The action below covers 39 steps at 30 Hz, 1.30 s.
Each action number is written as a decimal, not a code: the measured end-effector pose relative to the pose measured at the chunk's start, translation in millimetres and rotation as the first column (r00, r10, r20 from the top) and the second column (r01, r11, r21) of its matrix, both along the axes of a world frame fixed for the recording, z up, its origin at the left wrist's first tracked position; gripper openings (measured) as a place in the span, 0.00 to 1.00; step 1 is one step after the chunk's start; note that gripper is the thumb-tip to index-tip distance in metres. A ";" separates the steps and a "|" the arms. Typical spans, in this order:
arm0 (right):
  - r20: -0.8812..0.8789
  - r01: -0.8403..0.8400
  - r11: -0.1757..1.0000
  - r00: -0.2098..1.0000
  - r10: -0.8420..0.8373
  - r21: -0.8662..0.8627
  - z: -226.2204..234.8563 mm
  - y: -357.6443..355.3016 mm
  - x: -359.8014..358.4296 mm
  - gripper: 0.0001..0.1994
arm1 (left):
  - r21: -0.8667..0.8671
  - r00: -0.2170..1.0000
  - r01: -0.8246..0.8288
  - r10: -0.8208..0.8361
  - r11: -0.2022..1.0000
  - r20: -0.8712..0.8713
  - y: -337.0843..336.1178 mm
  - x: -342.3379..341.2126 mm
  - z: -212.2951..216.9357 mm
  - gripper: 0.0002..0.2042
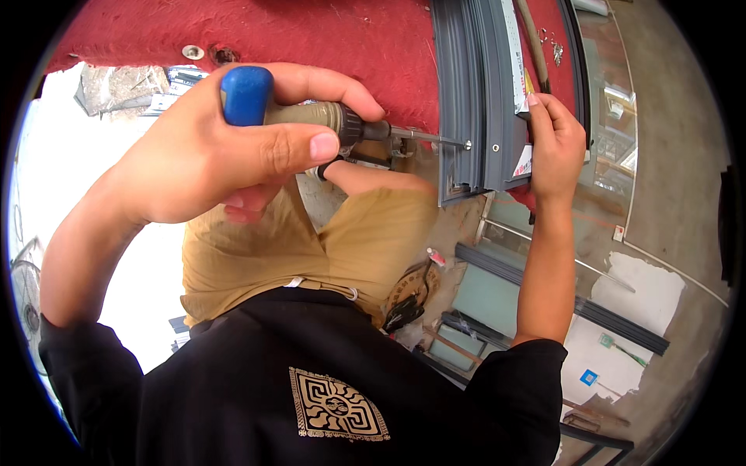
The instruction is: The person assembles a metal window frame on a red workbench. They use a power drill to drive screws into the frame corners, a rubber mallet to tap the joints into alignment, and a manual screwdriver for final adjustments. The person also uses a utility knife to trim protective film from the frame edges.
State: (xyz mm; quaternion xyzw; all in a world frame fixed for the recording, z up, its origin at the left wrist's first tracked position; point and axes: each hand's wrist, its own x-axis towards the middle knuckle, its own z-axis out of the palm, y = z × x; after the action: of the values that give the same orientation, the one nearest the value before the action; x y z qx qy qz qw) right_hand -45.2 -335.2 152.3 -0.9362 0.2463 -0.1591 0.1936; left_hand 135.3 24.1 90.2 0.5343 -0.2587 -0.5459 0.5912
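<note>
My left hand [210, 147] is wrapped round a drill driver [303, 116] with an olive body, a blue rear end and a dark ridged collar. Its long thin bit [420, 135] points right, and the tip meets a small bright screw or hole on a dark grey metal profile [474, 93]. A second such spot shows just right of the tip. My right hand [556, 144] grips the profile near its end, fingers bent over the far edge beside a white printed strip [513, 54]. The hand itself hides what lies under its fingertips.
The profile lies on a red cloth-covered bench [326, 39] with a round metal disc [193, 52]. Small loose metal pieces [557, 53] lie near a thin brown rod [532, 35]. Frames and glass panes [486, 299] rest on the floor at right. My bent legs [311, 241] are below the bench.
</note>
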 end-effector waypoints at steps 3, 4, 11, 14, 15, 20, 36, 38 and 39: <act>0.007 -0.040 0.999 0.999 0.040 -0.012 -0.2 3.6 1.7 0.14 | -0.037 0.997 0.025 -0.022 0.999 0.073 0.8 2.5 -4.7 0.24; 0.008 -0.038 0.999 0.999 0.038 -0.022 0.2 4.5 1.5 0.14 | -0.051 0.997 0.028 -0.025 0.998 0.074 0.6 3.0 -5.2 0.24; 0.012 -0.030 1.000 0.999 0.030 0.003 0.3 2.3 -3.4 0.14 | -0.068 1.000 0.007 -0.006 0.998 0.010 1.6 -5.8 -8.3 0.24; 0.038 -0.039 0.999 0.999 0.038 0.017 -1.5 1.8 -3.3 0.14 | -0.044 0.980 -0.051 0.042 0.998 -0.194 5.1 -13.1 -5.3 0.26; 0.054 -0.042 0.999 0.998 0.041 0.015 -1.6 2.1 -3.4 0.14 | -0.033 0.961 -0.068 0.057 0.997 -0.272 5.7 -13.3 -4.1 0.26; 0.076 0.020 1.000 0.997 -0.020 0.004 -2.3 6.9 -1.5 0.14 | -0.231 0.593 -0.373 0.039 0.898 -0.804 25.4 -17.0 -19.4 0.28; 0.150 -0.012 1.000 0.989 0.016 -0.026 -6.9 9.1 0.2 0.15 | -0.139 0.797 -0.353 0.219 0.925 -0.563 12.8 -58.2 -10.1 0.25; 0.158 -0.020 0.999 0.987 0.026 -0.036 -8.0 7.7 -0.2 0.15 | -0.145 0.787 -0.348 0.205 0.926 -0.582 11.2 -58.2 -12.6 0.25; 0.160 -0.025 0.999 0.987 0.031 -0.040 -8.7 6.1 -0.8 0.15 | -0.151 0.787 -0.346 0.199 0.926 -0.584 11.3 -58.5 -13.5 0.25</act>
State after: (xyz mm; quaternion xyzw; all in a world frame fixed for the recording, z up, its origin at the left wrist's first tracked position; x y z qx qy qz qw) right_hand -46.0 -329.0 143.6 -0.9272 0.2138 -0.2360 0.1972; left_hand 76.8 35.3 76.7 0.3042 -0.0606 -0.5491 0.7761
